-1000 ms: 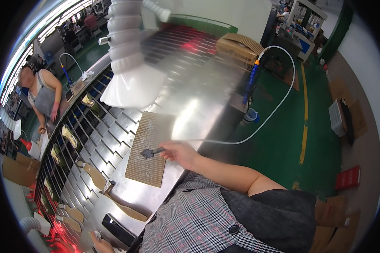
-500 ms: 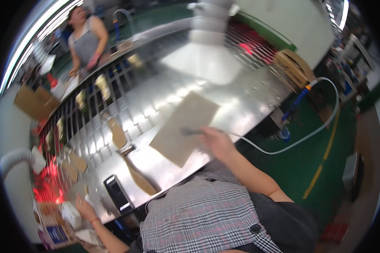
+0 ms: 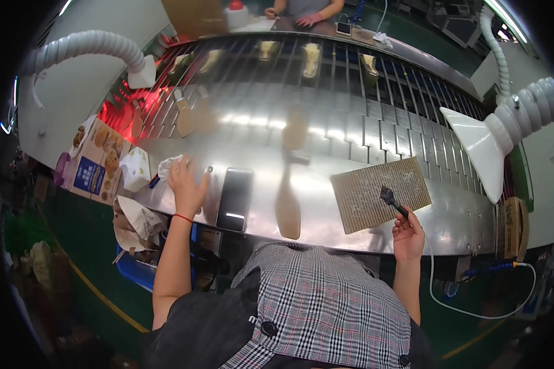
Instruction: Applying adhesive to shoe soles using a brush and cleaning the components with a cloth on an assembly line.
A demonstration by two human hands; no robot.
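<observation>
My right hand [image 3: 408,235] grips the handle of a dark brush [image 3: 393,200]. The brush's bristle end is over a ridged, tan corrugated cardboard sheet [image 3: 364,209] lying at an angle on the metal bench; contact is unclear. At the left, my left hand [image 3: 188,186] is spread with its thumb out, over the bench and close to a crumpled white tissue or cloth [image 3: 168,167]. Whether its fingertips touch that is unclear. Between my hands lie a black phone-like slab [image 3: 235,200] and a long tan sole-shaped piece [image 3: 287,212].
A tissue pack [image 3: 134,168] and printed carton [image 3: 100,161] stand at the left. Across the back runs a conveyor of metal bars [image 3: 345,80] bearing several pale shoe-like pieces [image 3: 311,59]. A white extraction hood [image 3: 474,147] overhangs the right. Beyond the conveyor, another person [image 3: 309,12] works.
The view has swung and levelled, showing more of the left side. My right hand still holds the brush over the cardboard sheet. My left hand now shows spread beside the crumpled white tissue or cloth.
</observation>
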